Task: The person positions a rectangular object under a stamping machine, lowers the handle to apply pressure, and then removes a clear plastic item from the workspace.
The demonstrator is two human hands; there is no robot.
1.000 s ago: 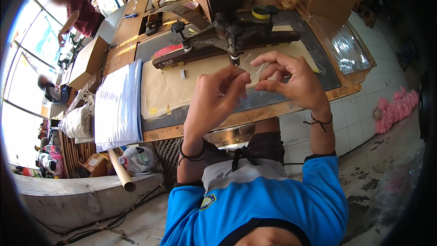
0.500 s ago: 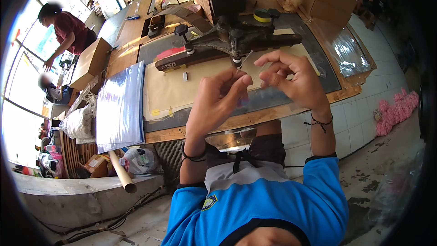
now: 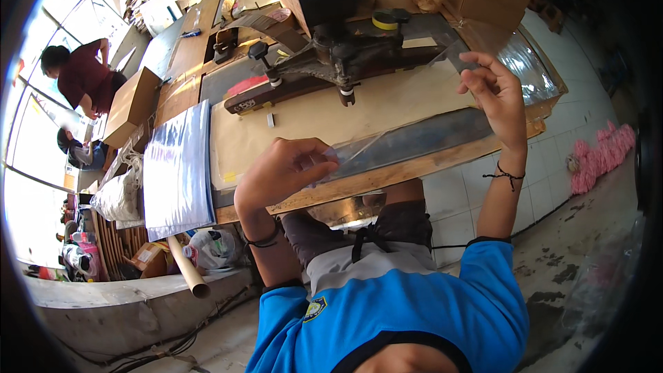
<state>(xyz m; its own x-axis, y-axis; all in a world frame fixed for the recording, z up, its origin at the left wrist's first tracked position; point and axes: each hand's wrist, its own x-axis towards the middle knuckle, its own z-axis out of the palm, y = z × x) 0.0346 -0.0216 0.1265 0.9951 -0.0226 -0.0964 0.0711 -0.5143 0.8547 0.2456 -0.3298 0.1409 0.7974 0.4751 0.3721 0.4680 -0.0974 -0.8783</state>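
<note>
My left hand (image 3: 293,169) is closed in a pinch low over the table's near edge. A thin piece of clear plastic film (image 3: 362,146) runs up and right from its fingertips, its edge catching light. Higher and to the right, my right hand (image 3: 496,93) pinches a see-through greyish corner of film (image 3: 452,56). Whether both hands hold one sheet I cannot tell. Beneath lies a tan sheet (image 3: 311,121) on a dark board, with a small metal block (image 3: 271,120) on it. Behind it stands a dark metal press head with a long bar (image 3: 290,94).
A stack of shiny clear sheets (image 3: 178,169) lies at the left of the table. A yellow tape roll (image 3: 385,21) rests by the press. Cardboard boxes (image 3: 138,107) stand left and far right. Two people are at the far left; pink bundled strands (image 3: 601,160) lie on the floor.
My hands have moved apart: the left went down and left, the right up and right. Film now shows at both hands. The person in the dark red shirt has shifted posture.
</note>
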